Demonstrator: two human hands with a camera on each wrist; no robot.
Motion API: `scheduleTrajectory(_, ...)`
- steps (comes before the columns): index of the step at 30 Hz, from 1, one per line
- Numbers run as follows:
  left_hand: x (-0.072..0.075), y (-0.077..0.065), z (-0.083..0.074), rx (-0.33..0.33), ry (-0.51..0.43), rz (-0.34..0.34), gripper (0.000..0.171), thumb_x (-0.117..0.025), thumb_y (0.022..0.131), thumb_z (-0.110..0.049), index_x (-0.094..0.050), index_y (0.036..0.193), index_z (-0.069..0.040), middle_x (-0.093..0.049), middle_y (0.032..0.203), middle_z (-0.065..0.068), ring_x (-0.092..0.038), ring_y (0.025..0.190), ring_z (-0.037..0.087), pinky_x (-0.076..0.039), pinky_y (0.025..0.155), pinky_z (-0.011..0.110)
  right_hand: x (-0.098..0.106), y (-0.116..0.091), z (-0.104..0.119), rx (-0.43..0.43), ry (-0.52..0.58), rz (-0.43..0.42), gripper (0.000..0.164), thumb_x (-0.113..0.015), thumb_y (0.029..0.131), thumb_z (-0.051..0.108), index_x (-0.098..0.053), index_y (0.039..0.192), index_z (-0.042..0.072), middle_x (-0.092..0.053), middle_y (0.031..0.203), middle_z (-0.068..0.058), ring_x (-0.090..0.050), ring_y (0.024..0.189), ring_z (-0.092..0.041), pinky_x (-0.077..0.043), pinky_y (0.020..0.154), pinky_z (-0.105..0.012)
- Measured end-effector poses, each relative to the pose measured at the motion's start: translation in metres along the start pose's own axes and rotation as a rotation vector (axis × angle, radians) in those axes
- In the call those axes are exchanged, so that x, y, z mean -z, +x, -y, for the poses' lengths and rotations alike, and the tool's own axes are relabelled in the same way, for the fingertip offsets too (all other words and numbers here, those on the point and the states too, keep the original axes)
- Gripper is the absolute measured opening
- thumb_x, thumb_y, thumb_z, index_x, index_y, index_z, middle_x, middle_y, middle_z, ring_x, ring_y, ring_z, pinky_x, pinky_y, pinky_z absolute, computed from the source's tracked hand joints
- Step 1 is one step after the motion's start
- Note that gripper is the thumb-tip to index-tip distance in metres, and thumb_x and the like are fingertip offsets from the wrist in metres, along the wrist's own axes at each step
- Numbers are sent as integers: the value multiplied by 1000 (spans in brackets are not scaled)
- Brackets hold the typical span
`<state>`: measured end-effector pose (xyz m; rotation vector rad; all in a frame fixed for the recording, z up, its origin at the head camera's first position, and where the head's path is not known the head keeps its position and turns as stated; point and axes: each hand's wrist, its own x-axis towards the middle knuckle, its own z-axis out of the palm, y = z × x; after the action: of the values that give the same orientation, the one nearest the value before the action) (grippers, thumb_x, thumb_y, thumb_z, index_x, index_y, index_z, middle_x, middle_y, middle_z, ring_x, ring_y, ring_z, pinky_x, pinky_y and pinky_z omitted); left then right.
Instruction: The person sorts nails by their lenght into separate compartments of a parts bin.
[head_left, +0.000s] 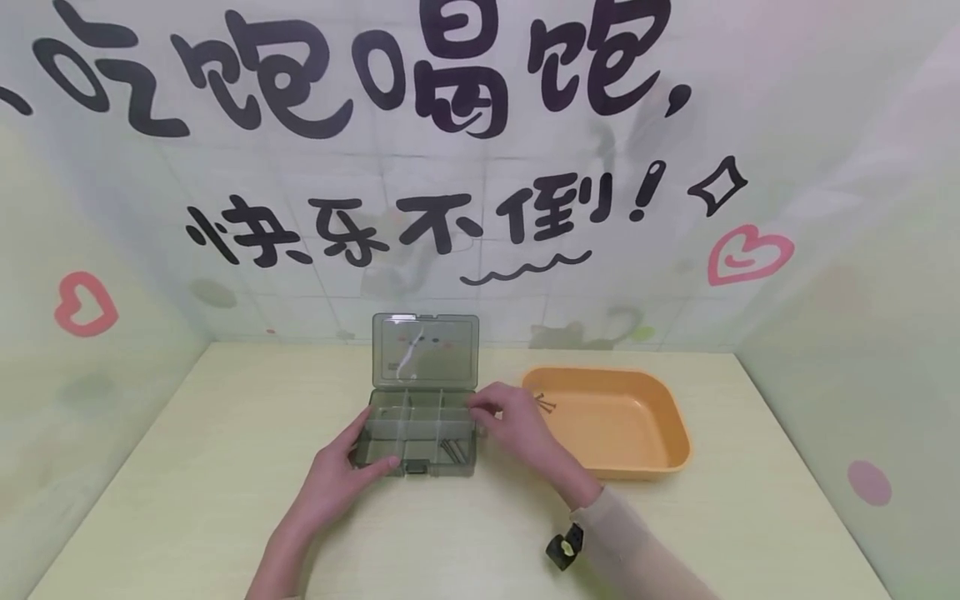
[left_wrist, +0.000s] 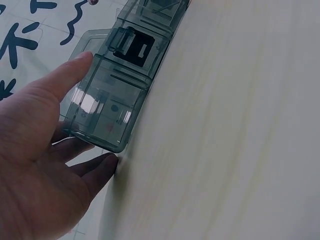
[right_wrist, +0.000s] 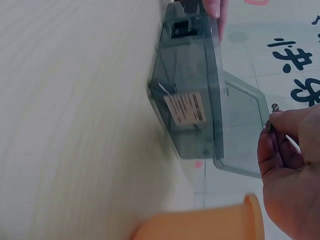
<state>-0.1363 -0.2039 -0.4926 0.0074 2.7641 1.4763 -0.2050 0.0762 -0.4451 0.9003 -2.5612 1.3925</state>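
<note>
A grey translucent compartment box stands on the table with its lid raised at the back. My left hand grips its front left corner, thumb over the front rim and fingers along the left side. Several long screws lie in the front right compartment. Over the box's right edge, my right hand pinches a small screw between thumb and fingertips; its head shows in the right wrist view. The fingers hide most of it.
An orange tray sits close by on the right, with several screws near its left wall. A black strap device is by the right sleeve. Printed walls rise behind and on both sides of the table.
</note>
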Motion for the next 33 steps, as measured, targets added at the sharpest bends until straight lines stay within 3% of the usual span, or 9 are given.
scheduleTrajectory(6, 1, -1, -4, -13, -1, 2, 97, -80, 91, -39, -25, 162, -3, -36, 157, 30, -42, 140, 47, -41, 111, 57, -18, 2, 7, 20, 0, 0, 15, -71, 91, -7, -77, 104, -2, -75, 98, -11, -70, 86, -22, -58, 75, -22)
scheduleTrajectory(14, 2, 0, -5, -10, 5, -6, 98, -80, 91, -41, -24, 162, -2, -35, 157, 31, -40, 140, 48, -40, 111, 58, -34, 8, 18, -49, 12, 69, 15, -71, 94, -1, -78, 107, 2, -74, 101, -8, -68, 90, -15, -56, 79, -20)
scheduleTrajectory(24, 1, -1, -5, 7, -1, -2, 99, -80, 91, -43, -24, 163, -4, -34, 158, 30, -38, 142, 48, -39, 112, 59, -54, 9, 23, -11, -14, 125, 15, -71, 94, -1, -77, 108, 2, -73, 99, -7, -63, 82, -6, -54, 72, -15)
scheduleTrajectory(33, -1, 1, 0, 6, -1, 3, 99, -79, 91, -44, -24, 163, -4, -32, 161, 27, -31, 146, 47, -35, 114, 61, -60, 8, 22, 7, -39, 156, 16, -70, 95, 1, -77, 109, 3, -72, 99, -4, -58, 79, -2, -52, 69, -13)
